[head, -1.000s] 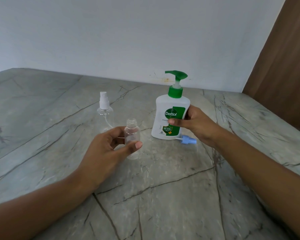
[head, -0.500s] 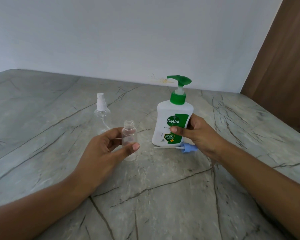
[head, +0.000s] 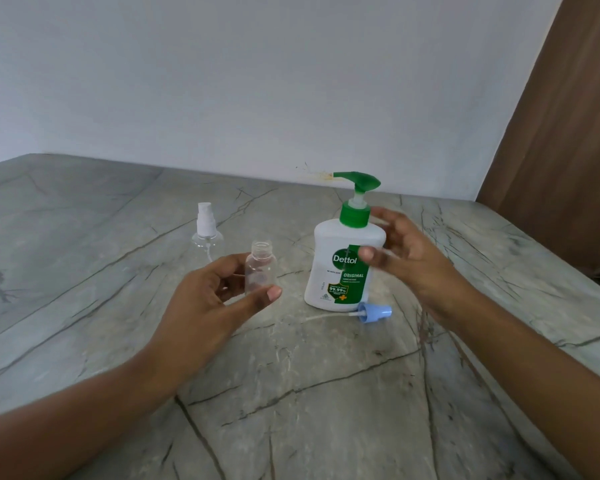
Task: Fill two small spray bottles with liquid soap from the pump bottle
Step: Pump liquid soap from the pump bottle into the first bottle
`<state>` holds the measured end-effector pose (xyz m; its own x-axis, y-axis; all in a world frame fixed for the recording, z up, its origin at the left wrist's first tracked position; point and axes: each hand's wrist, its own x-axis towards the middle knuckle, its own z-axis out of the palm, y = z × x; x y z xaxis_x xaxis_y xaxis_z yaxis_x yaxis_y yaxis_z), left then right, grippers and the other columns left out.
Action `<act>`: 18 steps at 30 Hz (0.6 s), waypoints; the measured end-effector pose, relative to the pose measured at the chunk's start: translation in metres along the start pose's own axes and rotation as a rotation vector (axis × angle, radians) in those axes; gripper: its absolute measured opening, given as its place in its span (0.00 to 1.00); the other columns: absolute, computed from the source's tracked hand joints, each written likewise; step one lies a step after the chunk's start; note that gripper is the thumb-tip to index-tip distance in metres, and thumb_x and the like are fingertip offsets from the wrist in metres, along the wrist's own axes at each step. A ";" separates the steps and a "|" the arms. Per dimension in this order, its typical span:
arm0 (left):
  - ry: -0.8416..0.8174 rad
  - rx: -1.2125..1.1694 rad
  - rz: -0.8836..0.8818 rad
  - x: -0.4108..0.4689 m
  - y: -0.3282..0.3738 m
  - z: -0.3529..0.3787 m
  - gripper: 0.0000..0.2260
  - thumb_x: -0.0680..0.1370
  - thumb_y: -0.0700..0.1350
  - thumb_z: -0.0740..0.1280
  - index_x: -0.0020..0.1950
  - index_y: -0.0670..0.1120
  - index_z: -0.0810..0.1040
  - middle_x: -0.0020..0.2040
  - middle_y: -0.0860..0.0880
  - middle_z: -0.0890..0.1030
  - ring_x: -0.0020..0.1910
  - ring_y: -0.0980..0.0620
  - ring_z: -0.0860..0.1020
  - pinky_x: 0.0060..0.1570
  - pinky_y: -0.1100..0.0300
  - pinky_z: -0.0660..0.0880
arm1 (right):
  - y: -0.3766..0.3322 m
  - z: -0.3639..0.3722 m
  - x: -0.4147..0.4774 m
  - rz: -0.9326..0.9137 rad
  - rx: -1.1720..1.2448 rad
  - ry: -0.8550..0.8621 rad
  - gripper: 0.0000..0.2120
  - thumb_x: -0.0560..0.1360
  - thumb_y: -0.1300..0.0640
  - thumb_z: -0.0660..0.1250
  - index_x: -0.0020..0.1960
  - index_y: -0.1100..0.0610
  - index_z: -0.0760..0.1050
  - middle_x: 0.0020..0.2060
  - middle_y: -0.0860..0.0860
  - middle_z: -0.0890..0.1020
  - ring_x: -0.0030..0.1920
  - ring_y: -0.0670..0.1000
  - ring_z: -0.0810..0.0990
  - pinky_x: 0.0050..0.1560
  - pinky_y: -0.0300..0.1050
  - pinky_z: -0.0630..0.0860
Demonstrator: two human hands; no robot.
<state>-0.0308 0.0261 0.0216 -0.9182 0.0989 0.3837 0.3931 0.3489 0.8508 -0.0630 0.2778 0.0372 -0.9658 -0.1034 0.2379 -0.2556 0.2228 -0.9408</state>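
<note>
Hands: my left hand (head: 208,303) pinches uncapped spray bottle (head: 260,271) upright, just left of pump bottle (head: 342,268). My right hand (head: 409,261) hovers right of it, fingers spread, holding nothing. I'd tuck bottle mouth under green nozzle (head: 357,180), press slowly; narrow neck spills easily.

Soft, even light is casting only faint shadows; the right hand (head: 407,259) is blurring slightly, and the table (head: 326,393) is bowing at its far edge
</note>
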 end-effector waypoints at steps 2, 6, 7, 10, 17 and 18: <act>0.010 0.016 0.025 0.005 0.007 -0.001 0.23 0.62 0.58 0.71 0.56 0.53 0.79 0.44 0.60 0.83 0.45 0.59 0.81 0.43 0.73 0.73 | -0.015 0.000 -0.003 -0.158 -0.064 0.168 0.30 0.66 0.42 0.72 0.64 0.50 0.71 0.57 0.45 0.79 0.59 0.42 0.76 0.63 0.46 0.73; 0.038 0.082 0.103 0.026 0.023 -0.003 0.21 0.64 0.59 0.70 0.54 0.55 0.80 0.43 0.57 0.83 0.43 0.58 0.81 0.40 0.69 0.76 | -0.041 0.008 -0.006 -0.552 -0.453 0.397 0.17 0.76 0.48 0.66 0.61 0.54 0.73 0.57 0.45 0.77 0.58 0.40 0.75 0.58 0.35 0.72; 0.047 0.116 0.133 0.033 0.028 -0.002 0.21 0.65 0.60 0.69 0.55 0.54 0.79 0.45 0.57 0.82 0.43 0.58 0.81 0.42 0.68 0.77 | -0.046 0.010 -0.004 -0.624 -0.580 0.432 0.16 0.77 0.49 0.64 0.62 0.56 0.74 0.56 0.46 0.77 0.58 0.42 0.74 0.57 0.33 0.71; 0.090 0.255 0.253 0.050 0.040 0.001 0.20 0.69 0.60 0.68 0.57 0.51 0.79 0.46 0.57 0.78 0.44 0.57 0.79 0.45 0.60 0.78 | -0.054 0.017 0.007 -0.692 -0.802 0.490 0.16 0.76 0.52 0.62 0.61 0.59 0.75 0.55 0.51 0.77 0.56 0.47 0.73 0.49 0.31 0.67; 0.072 0.466 0.370 0.074 0.040 0.001 0.19 0.70 0.55 0.70 0.60 0.53 0.77 0.45 0.58 0.75 0.42 0.62 0.74 0.37 0.75 0.69 | -0.048 0.029 0.023 -0.725 -0.941 0.560 0.14 0.75 0.55 0.61 0.56 0.60 0.77 0.50 0.53 0.80 0.51 0.50 0.76 0.45 0.34 0.67; 0.066 0.486 0.360 0.076 0.039 0.001 0.19 0.70 0.55 0.70 0.60 0.53 0.77 0.44 0.59 0.74 0.41 0.62 0.74 0.37 0.74 0.69 | -0.047 0.030 0.023 -0.728 -0.960 0.564 0.14 0.75 0.56 0.61 0.56 0.61 0.78 0.49 0.53 0.80 0.50 0.51 0.76 0.45 0.34 0.67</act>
<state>-0.0855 0.0483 0.0836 -0.7204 0.2370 0.6518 0.5964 0.6914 0.4077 -0.0720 0.2361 0.0796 -0.4228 -0.1281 0.8971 -0.4224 0.9037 -0.0700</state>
